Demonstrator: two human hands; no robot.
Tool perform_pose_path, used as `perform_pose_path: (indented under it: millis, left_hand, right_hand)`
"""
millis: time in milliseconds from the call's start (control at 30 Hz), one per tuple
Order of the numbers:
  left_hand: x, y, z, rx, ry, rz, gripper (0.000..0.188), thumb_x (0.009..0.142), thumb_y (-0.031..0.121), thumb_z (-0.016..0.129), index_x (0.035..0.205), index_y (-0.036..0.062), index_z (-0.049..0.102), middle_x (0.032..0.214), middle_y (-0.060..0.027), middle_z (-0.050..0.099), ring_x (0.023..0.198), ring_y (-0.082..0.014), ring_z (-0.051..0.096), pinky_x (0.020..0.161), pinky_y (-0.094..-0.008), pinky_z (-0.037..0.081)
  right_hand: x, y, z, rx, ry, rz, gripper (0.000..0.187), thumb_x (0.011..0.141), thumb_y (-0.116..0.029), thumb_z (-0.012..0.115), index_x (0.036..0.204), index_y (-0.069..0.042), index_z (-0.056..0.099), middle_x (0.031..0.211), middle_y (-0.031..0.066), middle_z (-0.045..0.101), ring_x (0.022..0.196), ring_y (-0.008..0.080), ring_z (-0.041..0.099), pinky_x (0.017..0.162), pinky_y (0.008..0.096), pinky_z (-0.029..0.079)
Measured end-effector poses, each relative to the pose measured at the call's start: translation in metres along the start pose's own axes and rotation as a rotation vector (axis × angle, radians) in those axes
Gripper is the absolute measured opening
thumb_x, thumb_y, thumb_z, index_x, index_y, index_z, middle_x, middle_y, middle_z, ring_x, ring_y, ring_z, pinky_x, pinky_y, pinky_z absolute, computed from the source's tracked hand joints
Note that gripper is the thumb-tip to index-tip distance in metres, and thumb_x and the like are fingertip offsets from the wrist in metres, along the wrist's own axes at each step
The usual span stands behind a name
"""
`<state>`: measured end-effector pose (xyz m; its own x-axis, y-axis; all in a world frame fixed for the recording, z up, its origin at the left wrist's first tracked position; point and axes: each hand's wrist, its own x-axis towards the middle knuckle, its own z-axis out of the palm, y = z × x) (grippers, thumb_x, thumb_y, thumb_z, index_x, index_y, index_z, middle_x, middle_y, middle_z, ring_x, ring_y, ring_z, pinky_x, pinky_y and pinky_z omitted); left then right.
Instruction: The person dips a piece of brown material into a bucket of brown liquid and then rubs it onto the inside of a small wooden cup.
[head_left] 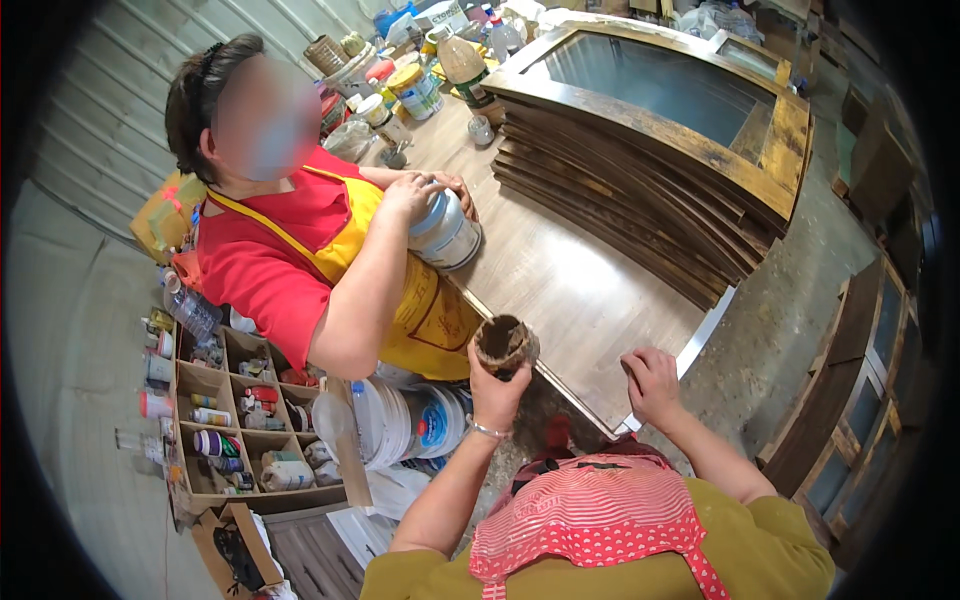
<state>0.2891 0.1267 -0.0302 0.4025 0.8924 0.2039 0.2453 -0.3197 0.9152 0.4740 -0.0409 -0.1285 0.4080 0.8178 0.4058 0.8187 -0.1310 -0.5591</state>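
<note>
My left hand (494, 393) is wrapped round a brown, crusted cup (503, 338), held upright by the table's near edge. Its inside looks dark, and I cannot make out what it contains. My right hand (654, 385) rests at the table's near right corner, fingers loosely bent and thumb apart, with nothing visible in it. Across the table corner to the left, a co-worker in a red shirt and yellow apron (345, 235) has both hands on a large pale-blue and clear jar (445, 235), one of them on its top.
A tall stack of brown wooden glazed door frames (640, 190) covers the table's (560, 290) far right. Tubs and bottles (415, 90) crowd its far end. Left below stand a divided box of paint bottles (235, 410) and plastic buckets (400, 425). More frames (845, 400) lean at right.
</note>
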Motion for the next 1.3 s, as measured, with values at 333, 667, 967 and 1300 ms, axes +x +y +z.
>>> perform_pose_path:
  millis: [333, 667, 967, 1300]
  left_hand:
    - [-0.049, -0.013, -0.006, -0.140, -0.020, -0.103, 0.059, 0.075, 0.011, 0.074, 0.123, 0.0011, 0.041, 0.112, -0.0091, 0.057, 0.102, -0.0170, 0.056, 0.091, -0.0305, 0.045]
    - [-0.076, 0.006, -0.006, -0.243, -0.004, -0.178, 0.057, 0.076, 0.006, 0.072, 0.123, 0.0020, 0.041, 0.112, -0.0086, 0.057, 0.103, -0.0181, 0.056, 0.091, -0.0311, 0.044]
    - [-0.087, 0.002, -0.008, -0.050, -0.004, -0.146, 0.065, 0.071, 0.011, 0.075, 0.125, 0.0019, 0.040, 0.112, -0.0113, 0.059, 0.103, -0.0202, 0.058, 0.092, -0.0318, 0.044]
    - [-0.106, 0.017, -0.009, 0.009, -0.039, -0.139, 0.074, 0.067, 0.012, 0.077, 0.130, 0.0022, 0.039, 0.118, -0.0136, 0.056, 0.110, -0.0234, 0.056, 0.095, -0.0334, 0.044]
  right_hand:
    - [-0.006, 0.002, 0.000, -0.009, -0.025, -0.011, 0.031, 0.073, -0.009, 0.060, 0.104, -0.008, 0.060, 0.103, 0.0095, 0.055, 0.103, 0.0276, 0.052, 0.088, 0.0417, 0.036]
    - [-0.001, 0.000, -0.001, -0.014, -0.024, -0.018, 0.032, 0.073, -0.010, 0.060, 0.105, -0.008, 0.059, 0.104, 0.0097, 0.054, 0.103, 0.0274, 0.052, 0.088, 0.0416, 0.036]
    - [-0.004, 0.001, 0.002, -0.046, -0.021, -0.018, 0.033, 0.072, -0.010, 0.061, 0.104, -0.009, 0.059, 0.104, 0.0080, 0.054, 0.104, 0.0257, 0.051, 0.088, 0.0413, 0.036]
    - [-0.005, 0.000, 0.004, -0.086, 0.005, -0.020, 0.032, 0.073, -0.009, 0.061, 0.105, -0.009, 0.059, 0.106, 0.0102, 0.054, 0.104, 0.0278, 0.050, 0.090, 0.0419, 0.036]
